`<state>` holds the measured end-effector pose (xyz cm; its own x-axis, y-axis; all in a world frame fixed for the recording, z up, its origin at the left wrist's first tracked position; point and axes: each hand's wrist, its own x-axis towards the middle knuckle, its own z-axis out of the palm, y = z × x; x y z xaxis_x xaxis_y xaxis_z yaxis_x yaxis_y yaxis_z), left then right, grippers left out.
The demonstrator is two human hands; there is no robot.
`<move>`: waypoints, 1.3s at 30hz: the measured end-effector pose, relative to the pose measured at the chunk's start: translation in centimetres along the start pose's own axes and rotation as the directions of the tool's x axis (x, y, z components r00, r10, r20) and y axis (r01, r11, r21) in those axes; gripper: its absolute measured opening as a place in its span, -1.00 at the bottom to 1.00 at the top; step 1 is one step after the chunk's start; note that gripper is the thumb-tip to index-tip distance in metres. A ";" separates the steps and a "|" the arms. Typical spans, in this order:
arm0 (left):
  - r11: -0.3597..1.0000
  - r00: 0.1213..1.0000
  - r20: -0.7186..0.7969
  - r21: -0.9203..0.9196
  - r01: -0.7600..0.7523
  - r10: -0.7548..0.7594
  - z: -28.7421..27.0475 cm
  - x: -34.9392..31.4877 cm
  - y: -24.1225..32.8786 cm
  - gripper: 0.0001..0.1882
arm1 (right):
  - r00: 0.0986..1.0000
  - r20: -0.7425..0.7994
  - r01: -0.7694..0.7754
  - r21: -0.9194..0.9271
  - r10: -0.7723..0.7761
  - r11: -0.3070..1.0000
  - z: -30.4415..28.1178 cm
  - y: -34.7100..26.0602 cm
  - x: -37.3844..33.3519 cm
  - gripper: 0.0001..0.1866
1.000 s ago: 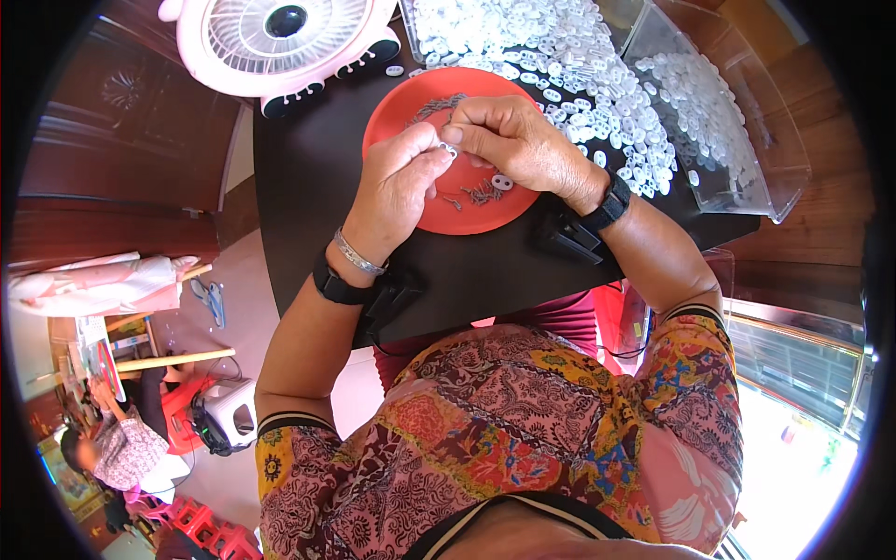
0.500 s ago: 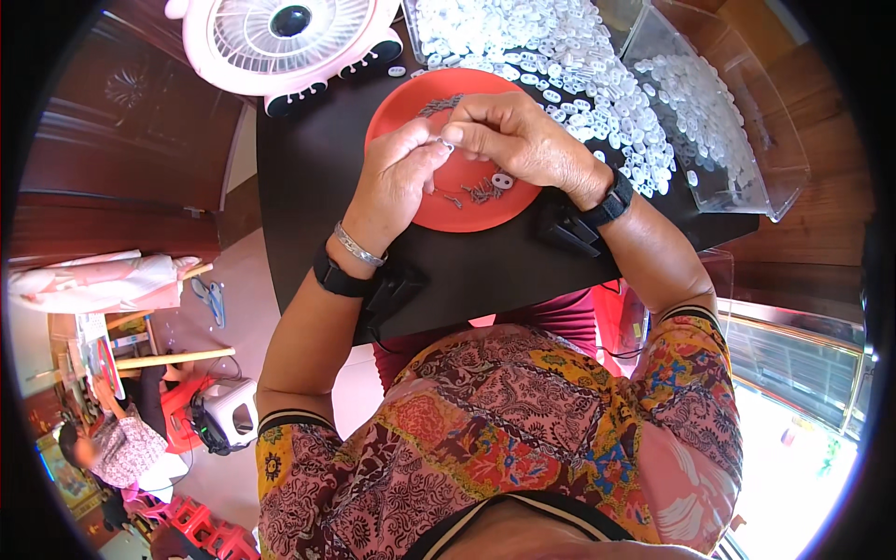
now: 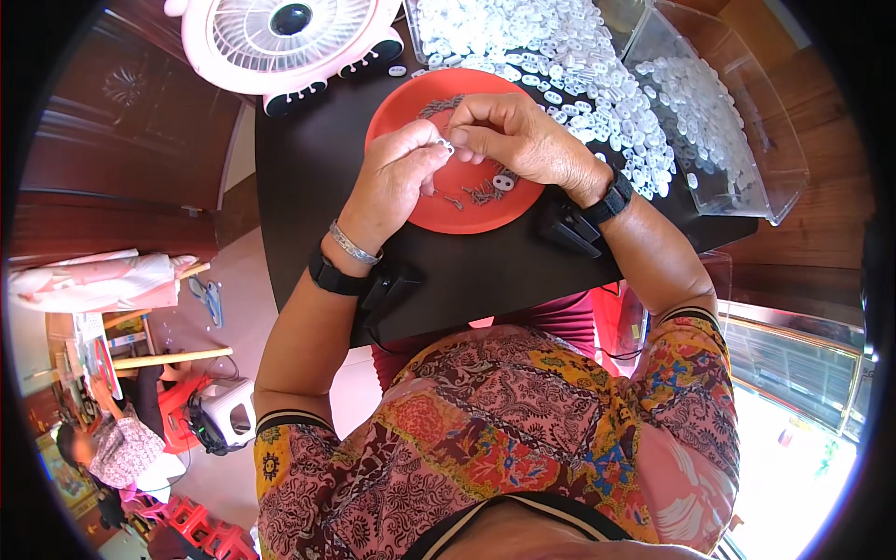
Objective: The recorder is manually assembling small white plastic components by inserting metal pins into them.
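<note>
My left hand (image 3: 403,173) is closed in a pinch on a small white two-holed plastic piece (image 3: 447,147), above the orange-red round tray (image 3: 439,219). Close beside that piece, my right hand (image 3: 523,145) has thumb and forefinger pressed together; whatever they hold is too small to make out. Inside the tray lie small grey metal pieces (image 3: 483,194), with another white two-holed oval piece (image 3: 503,183) next to them. More grey metal pieces (image 3: 435,106) lie toward the tray's far side, partly hidden behind my hands.
A heap of white oval pieces (image 3: 560,70) spreads over the dark table (image 3: 467,280) beyond the tray. At the right stands a clear plastic bin (image 3: 770,177) holding more of them. A pink fan (image 3: 291,84) stands at the far left. Another person (image 3: 126,448) is at the lower left.
My right fingertips have shifted slightly up and away from the left ones, so more of the white piece shows in my left pinch. My left hand has barely moved.
</note>
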<state>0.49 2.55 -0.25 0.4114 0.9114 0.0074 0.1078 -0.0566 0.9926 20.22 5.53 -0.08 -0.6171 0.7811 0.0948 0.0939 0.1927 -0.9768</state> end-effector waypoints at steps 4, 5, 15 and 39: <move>0.999 1.000 0.000 0.040 -0.028 0.028 0.0 -0.2 -0.1 -0.80 | 1.000 -0.009 0.016 -0.048 -0.017 0.999 0.4 -0.7 -0.3 -0.85; 0.998 0.999 0.002 0.049 -0.036 0.035 0.1 -0.3 0.0 -0.81 | 0.999 -0.007 0.031 -0.135 -0.033 0.990 0.4 -1.1 -0.4 -0.85; 0.988 0.996 0.049 0.128 -0.086 0.081 0.4 -0.3 0.5 -0.81 | 0.997 0.069 0.060 -0.213 -0.046 0.975 0.0 -0.9 -0.6 -0.81; 0.995 0.993 -0.116 -0.096 -0.038 0.027 -0.5 0.1 -0.2 -0.81 | 0.989 0.129 0.045 -0.717 0.069 0.695 -1.0 -2.4 -1.1 -0.81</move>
<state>0.08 2.88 -0.34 0.3060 0.9508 0.0478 0.0046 -0.0517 0.9987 21.41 4.81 2.31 -0.7048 0.7094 0.0015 0.5979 0.5952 -0.5369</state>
